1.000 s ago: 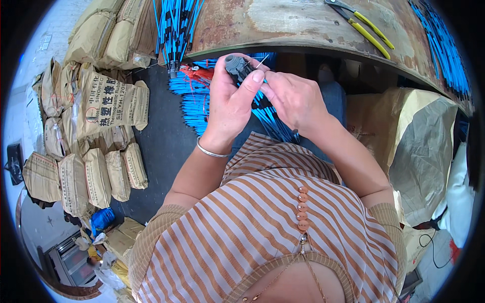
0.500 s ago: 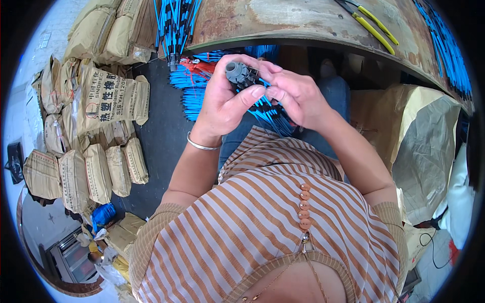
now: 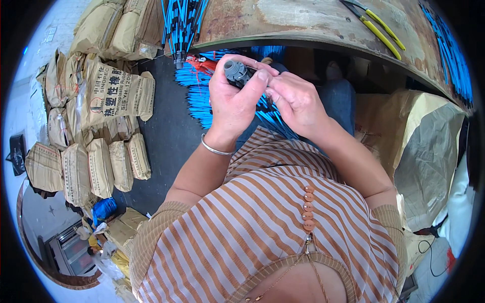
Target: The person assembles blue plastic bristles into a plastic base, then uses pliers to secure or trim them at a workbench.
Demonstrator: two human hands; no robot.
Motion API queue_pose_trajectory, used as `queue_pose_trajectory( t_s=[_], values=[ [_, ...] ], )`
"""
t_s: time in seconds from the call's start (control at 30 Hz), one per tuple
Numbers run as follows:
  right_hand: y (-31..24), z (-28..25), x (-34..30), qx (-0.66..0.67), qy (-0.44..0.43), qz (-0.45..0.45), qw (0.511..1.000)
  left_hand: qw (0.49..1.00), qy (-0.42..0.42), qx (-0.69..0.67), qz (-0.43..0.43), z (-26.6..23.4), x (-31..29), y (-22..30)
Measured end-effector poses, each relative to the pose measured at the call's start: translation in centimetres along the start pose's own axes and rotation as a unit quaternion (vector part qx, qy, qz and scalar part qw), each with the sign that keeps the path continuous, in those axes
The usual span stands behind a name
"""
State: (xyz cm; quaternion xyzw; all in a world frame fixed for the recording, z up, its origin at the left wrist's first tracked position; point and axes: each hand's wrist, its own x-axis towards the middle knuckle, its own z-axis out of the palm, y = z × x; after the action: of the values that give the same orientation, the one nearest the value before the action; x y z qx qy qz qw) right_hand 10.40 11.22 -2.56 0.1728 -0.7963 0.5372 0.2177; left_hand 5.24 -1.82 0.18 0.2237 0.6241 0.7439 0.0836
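Observation:
A dark grey notched plastic hub [image 3: 235,70], like the hub of an umbrella frame, sits in my left hand [image 3: 230,103], whose fingers and thumb wrap round it. Black parts show just below its grey end. Close against it, my right hand [image 3: 303,103] has thumb and fingertips pinched together; what they grip is hidden. Below both hands, blue rods [image 3: 273,117] with black pieces spread over my lap; whether they join the hub I cannot tell. Behind my left hand lies a bright red bundle [image 3: 201,64] on more blue rods [image 3: 198,103].
A worn wooden table [image 3: 303,22] curves across the far side, bearing yellow-handled pliers [image 3: 381,35] and blue rods [image 3: 449,55]. Another rod bundle [image 3: 181,30] stands at its left end. Brown paper sacks [image 3: 121,96] are stacked left; a large opened paper sack [image 3: 424,156] stands right.
My left thumb has moved up and away from me over the hub, covering more of its black parts. My right hand stays pinched beside it. The whole view has shifted slightly.

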Motion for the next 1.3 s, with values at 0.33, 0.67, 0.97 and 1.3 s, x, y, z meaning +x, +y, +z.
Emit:
queue_pose_trajectory(
  t_s=[0.33, 0.67, 0.97, 1.3],
  values=[
    [0.5, 0.3, -0.5, -0.135, 0.085, -0.087, 0.983, 0.998, -0.049, -0.014, -0.032, -0.2, 0.6, 0.3],
    [1.0, 1.4, -1.0, -0.164, 0.155, -0.123, 0.966, 0.997, -0.062, -0.028, -0.041, -0.8, 0.6, -0.1],
    [-0.7, 0.1, -0.8, -0.134, 0.123, -0.052, 0.982, 0.996, -0.049, -0.035, -0.064, -0.7, 1.1, 0.0],
    [-1.6, -0.1, -0.1, -0.108, 0.11, -0.004, 0.988, 0.996, -0.057, -0.032, -0.068, -0.5, 1.1, -0.1]
  ],
)
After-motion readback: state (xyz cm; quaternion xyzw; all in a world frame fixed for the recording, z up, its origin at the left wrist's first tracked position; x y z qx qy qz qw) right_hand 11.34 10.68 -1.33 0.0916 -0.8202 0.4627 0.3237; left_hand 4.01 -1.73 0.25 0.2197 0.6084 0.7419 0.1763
